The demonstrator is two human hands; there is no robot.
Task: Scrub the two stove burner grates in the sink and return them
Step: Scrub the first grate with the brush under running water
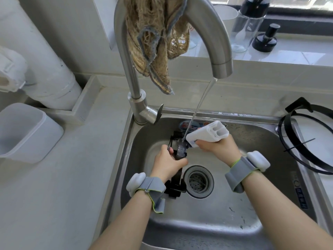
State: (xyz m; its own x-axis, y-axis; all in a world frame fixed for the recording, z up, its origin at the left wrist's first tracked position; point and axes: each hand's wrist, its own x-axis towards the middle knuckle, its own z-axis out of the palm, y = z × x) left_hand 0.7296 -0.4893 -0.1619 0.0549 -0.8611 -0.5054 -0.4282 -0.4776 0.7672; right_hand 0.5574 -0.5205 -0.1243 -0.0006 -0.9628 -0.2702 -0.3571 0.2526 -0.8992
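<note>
the left hand [167, 163] grips one black grate [177, 184] on its edge in the sink [216, 222], under the tap water [201, 105] so dirt washes off. the right hand [218, 149] holds a white brush [207, 134] tight to scrub it. the other grate [300, 105] waits beside the sink.

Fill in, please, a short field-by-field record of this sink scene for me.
left hand: grips the black grate, held on end in the sink
right hand: holds the white brush at the grate's upper end
faucet: running; the stream lands on the held grate
second grate: lies to the right of the sink, outside the basin
cloth: draped over the faucet neck
</note>
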